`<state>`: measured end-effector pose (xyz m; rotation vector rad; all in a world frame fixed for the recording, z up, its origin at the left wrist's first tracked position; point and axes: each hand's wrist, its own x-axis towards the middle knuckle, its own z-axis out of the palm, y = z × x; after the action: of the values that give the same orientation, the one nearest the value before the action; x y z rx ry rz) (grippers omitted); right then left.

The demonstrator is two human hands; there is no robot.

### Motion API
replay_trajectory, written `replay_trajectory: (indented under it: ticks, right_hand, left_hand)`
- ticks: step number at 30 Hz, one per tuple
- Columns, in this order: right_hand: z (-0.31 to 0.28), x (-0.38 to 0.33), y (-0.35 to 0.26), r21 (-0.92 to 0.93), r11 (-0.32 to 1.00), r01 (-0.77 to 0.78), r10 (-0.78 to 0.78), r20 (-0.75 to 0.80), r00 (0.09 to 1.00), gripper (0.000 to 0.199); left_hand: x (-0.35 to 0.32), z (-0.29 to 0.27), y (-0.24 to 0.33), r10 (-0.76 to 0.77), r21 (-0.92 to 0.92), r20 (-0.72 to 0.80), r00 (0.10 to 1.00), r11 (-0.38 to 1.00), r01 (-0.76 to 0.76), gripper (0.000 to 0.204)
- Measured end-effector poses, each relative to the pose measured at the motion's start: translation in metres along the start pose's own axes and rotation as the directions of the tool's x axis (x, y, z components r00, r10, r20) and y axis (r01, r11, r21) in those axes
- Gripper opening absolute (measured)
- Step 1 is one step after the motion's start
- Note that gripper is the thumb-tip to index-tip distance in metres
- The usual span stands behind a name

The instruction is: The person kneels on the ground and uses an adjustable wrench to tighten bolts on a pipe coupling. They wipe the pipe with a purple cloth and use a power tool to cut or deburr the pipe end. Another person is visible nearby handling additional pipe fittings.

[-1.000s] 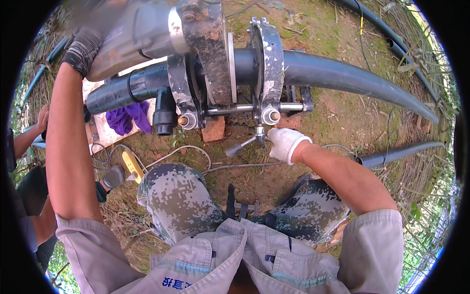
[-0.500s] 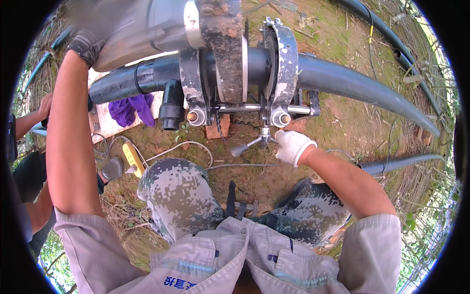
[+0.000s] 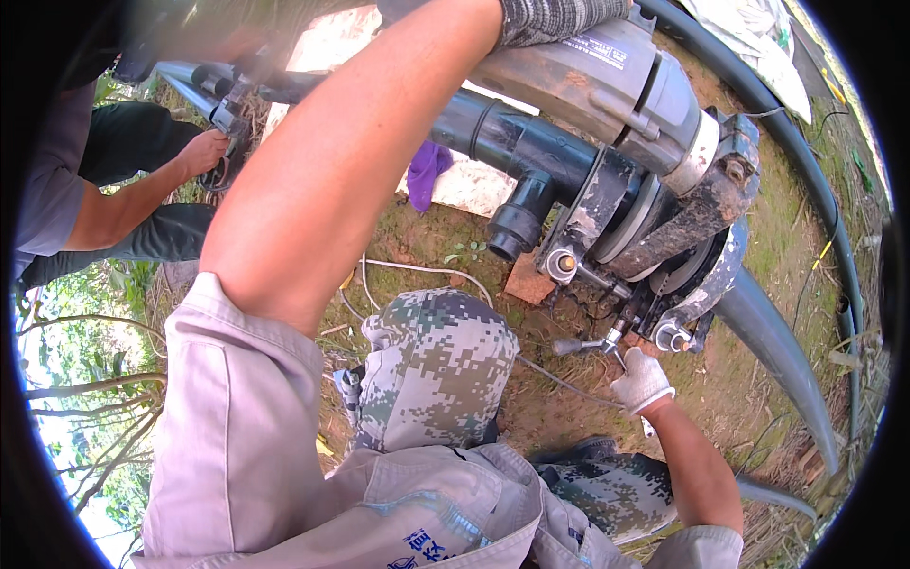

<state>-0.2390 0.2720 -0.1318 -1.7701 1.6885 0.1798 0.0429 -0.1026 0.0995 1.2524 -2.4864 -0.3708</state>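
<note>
My left hand [image 3: 559, 19], in a dark grey knit glove, grips the top of a grey motor housing [image 3: 592, 81]; the picture's edge cuts off part of the fingers. This motor belongs to an electric pipe facer [image 3: 678, 232], whose disc sits between two pipe clamps. The left clamp [image 3: 590, 211] holds a black tee fitting [image 3: 545, 156] with its branch pointing down; the right clamp [image 3: 716, 284] holds a long black pipe [image 3: 782, 356]. Below them, my right hand [image 3: 644, 381], in a white glove, is closed on one arm of a spoked crank handle [image 3: 611, 346].
At the left, a co-worker's hand [image 3: 204, 152] holds a metal tool. A purple cloth [image 3: 428, 175] lies on a pale board [image 3: 474, 185]. A brick [image 3: 529, 280] is under the clamps. White cable [image 3: 427, 268] crosses the soil. Another black pipe [image 3: 815, 161] curves along the right.
My view has swung left, so the clamps and facer appear farther right and tilted. The motor stands more clearly in view under my left hand. My right hand stays at the crank handle.
</note>
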Motion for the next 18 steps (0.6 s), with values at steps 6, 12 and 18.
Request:
replay_trajectory:
  ticks: [6, 12, 18]
  right_hand:
    - [0.001, 0.003, 0.003, 0.018, 0.999, 0.034, -0.033, -0.048, 0.998, 0.015]
    - [0.007, 0.003, 0.008, 0.044, 0.999, 0.03, -0.027, -0.067, 0.997, 0.02]
    - [0.017, 0.004, 0.017, 0.059, 0.995, 0.079, -0.072, -0.117, 0.991, 0.019]
  left_hand:
    - [0.006, 0.002, -0.009, 0.21, 0.138, 0.049, 0.976, 0.967, -0.215, 0.044]
    - [0.023, 0.005, -0.017, 0.275, 0.265, 0.151, 0.949, 0.914, -0.307, 0.038]
    - [0.012, -0.003, -0.011, 0.169, -0.01, 0.099, 0.981, 0.986, -0.169, 0.04]
